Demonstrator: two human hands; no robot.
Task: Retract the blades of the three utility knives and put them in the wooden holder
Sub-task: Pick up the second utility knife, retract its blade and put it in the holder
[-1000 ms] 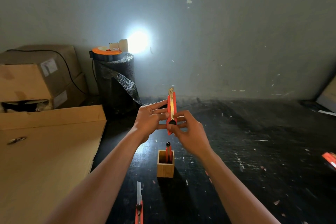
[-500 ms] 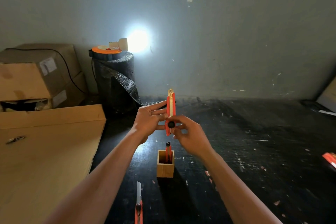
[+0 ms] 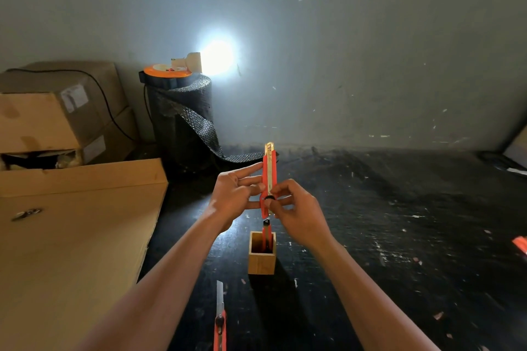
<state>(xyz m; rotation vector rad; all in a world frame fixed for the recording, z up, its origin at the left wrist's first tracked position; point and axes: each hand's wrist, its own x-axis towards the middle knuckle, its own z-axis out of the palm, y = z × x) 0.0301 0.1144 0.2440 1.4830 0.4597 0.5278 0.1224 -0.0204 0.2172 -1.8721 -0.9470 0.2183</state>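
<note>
I hold a red utility knife (image 3: pixel 269 171) upright above the black table, its metal tip pointing up and no blade showing past it. My left hand (image 3: pixel 232 194) pinches its body from the left. My right hand (image 3: pixel 296 209) grips it from the right, thumb on the black slider near the lower end. Just below stands the small wooden holder (image 3: pixel 261 262), with another red knife (image 3: pixel 266 232) standing inside it. A third red knife (image 3: pixel 220 319) lies on the table near the front edge, its silver blade extended toward the holder.
A large flat cardboard sheet (image 3: pixel 71 236) covers the left side. Stacked cardboard boxes (image 3: pixel 57 111) and a black bubble-wrap roll (image 3: pixel 182 117) topped by an orange reel stand at the back left by the wall. A red object (image 3: pixel 520 243) sits at the right edge.
The black slider and my right thumb have moved down the knife's body. The knife stays upright in the same place.
</note>
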